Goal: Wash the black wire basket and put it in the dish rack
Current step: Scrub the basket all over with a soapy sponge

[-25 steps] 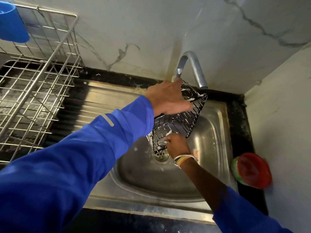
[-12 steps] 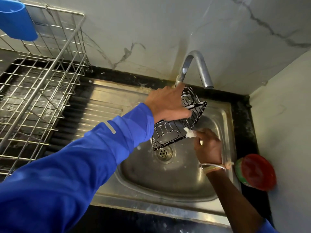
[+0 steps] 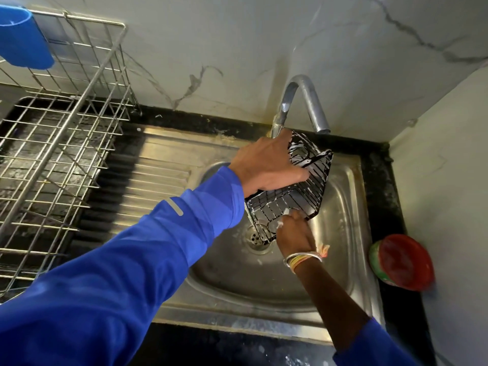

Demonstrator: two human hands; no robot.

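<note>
Scrub step: left hand (image 3: 266, 167) curls fingers round sudsy black wire basket (image 3: 301, 199), right hand (image 3: 294, 235) fingers pinch white wad (image 3: 286, 212) beneath; nxt rinse, then silver wire dish rack (image 3: 66, 154) far left.

A stainless-steel sink (image 3: 343, 260) is set into a black stone counter (image 3: 380, 180), with its ribbed drainboard (image 3: 158, 175) running off to the left of the basin and a curved metal tap (image 3: 303, 91) rising at the basin's back edge. Behind the sink stands a pale wall (image 3: 237, 48) veined in grey like marble, meeting a plain light side wall (image 3: 449, 180) in the corner to the sink's right. On the counter strip just right of the basin, against that side wall, sits a round green tub with a red lid (image 3: 404, 262).
</note>
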